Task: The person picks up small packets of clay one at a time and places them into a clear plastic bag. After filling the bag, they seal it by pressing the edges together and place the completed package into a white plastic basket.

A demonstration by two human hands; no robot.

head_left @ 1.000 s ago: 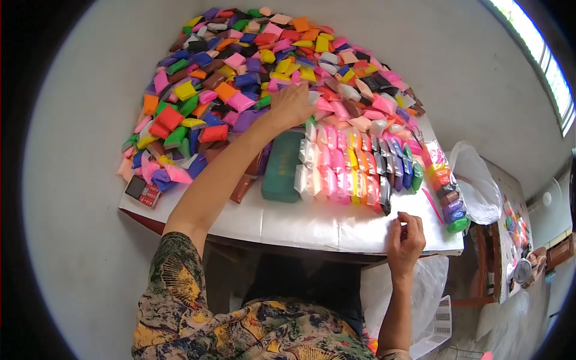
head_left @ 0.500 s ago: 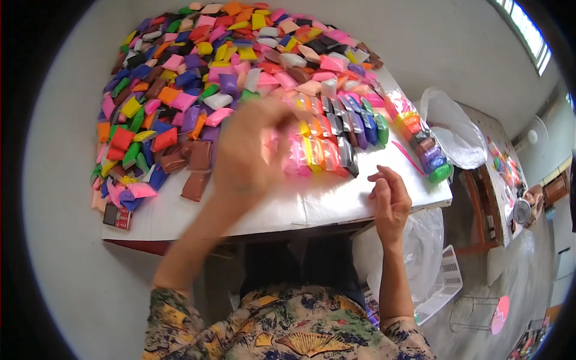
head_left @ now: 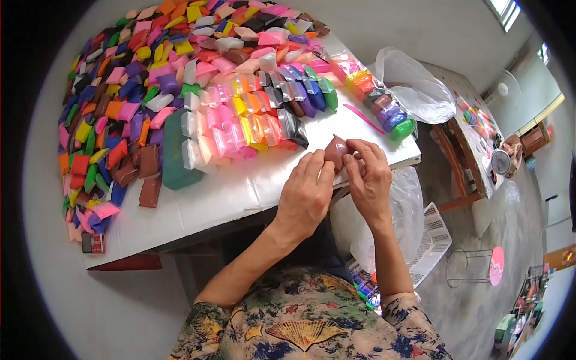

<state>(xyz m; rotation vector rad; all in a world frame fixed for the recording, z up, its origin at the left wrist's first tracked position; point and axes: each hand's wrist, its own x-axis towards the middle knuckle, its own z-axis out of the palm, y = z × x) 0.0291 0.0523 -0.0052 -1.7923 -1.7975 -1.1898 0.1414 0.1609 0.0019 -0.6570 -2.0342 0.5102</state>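
Near the table's front right edge, my left hand (head_left: 307, 193) and my right hand (head_left: 370, 180) meet around a small brown packet (head_left: 337, 151) that looks like wrapped modelling clay. Fingers of both hands are closed on its sides, and its pointed top sticks up between them. Just beyond the hands lie neat rows of wrapped packets (head_left: 257, 129), running from clear and pink through yellow, orange and red to black, purple, blue and green. A dark green block (head_left: 178, 156) stands against the left end of these rows.
A large heap of loose coloured packets (head_left: 129, 90) covers the table's back and left. At right lie a filled strip of packets (head_left: 381, 102), a pink strip (head_left: 363, 118) and a clear plastic bag (head_left: 414, 90). A white basket (head_left: 433, 240) and a stool (head_left: 495, 266) stand below.
My left hand, blurred over the rows before, has come down and right to meet my right hand. A brown packet is now between them. The view has shifted to the right.
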